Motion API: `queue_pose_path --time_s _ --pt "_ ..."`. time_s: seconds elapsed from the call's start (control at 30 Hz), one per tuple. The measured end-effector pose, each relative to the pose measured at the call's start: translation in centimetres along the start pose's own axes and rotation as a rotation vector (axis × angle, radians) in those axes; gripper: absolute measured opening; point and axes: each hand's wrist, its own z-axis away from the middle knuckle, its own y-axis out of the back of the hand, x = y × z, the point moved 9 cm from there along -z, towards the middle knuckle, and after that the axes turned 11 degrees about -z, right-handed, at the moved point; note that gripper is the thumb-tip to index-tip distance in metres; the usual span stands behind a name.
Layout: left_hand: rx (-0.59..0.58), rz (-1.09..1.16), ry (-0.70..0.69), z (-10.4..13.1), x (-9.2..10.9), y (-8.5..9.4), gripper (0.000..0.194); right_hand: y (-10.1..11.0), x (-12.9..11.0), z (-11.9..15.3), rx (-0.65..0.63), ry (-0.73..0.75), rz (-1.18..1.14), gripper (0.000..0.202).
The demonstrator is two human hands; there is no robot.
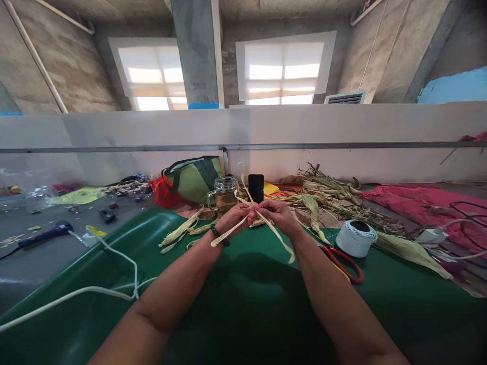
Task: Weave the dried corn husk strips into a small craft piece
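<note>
Both hands meet in front of me above the green sheet [251, 294], fingers pinched on crossing pale husk strips [279, 238]. My left hand [236, 217], with a dark bead bracelet at its wrist, is closed on the strips where they cross. From the right, my right hand [277, 213] pinches the same crossing. Strip ends hang down on both sides, and thin ends stick up above the fingers. A black phone [256, 187] stands upright just behind the hands. Left of it is a glass mug [225, 195] of amber liquid.
Dried husks [182, 228] lie left of the mug, with a green bag [198, 180] behind. To the right are red-handled scissors [348, 264], a white roll [356, 238] and a husk pile [335, 190]. A white cable [95, 289] crosses the left side.
</note>
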Motion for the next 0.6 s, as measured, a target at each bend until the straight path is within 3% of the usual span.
queue_pose_path --time_s 0.2,0.33,0.47,0.6 --pt "-0.018 -0.085 -0.075 -0.3 0.4 0.7 0.022 0.9 0.7 0.0 0.057 -0.08 -0.06 0.034" --pt "0.044 -0.16 -0.125 -0.3 1.1 1.1 0.037 1.2 -0.4 0.1 0.075 -0.037 -0.031 0.028" --pt "0.057 -0.243 -0.174 -0.3 1.8 1.0 0.039 1.3 -1.2 0.0 0.086 0.024 0.027 0.026" --pt "0.058 -0.261 -0.177 -0.4 1.9 1.1 0.042 0.4 -0.6 0.0 0.004 -0.026 0.032 0.026"
